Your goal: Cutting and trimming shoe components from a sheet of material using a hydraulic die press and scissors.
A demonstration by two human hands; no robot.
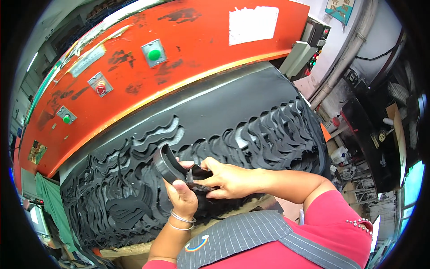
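Observation:
A dark, curved band-like frame (164, 169), which looks like a cutting die, is held up over the worktable in my left hand (182, 197). The fingers of that hand wrap round its lower side, with the thumb pointing up. My right hand (224, 178) comes in from the right and is closed at the near end of the frame, fingers bent against dark material there. Exactly what those fingertips pinch is partly hidden. Under both hands lie many wavy black sheet strips (130, 208), piled and overlapping.
Behind the strips stretches a smooth black sheet (233, 96). An orange machine beam (192, 33) crosses the far side, carrying a green button (154, 54) and a red button (100, 88). A control box (309, 49) stands at the right end. Green cloth (56, 210) hangs at left.

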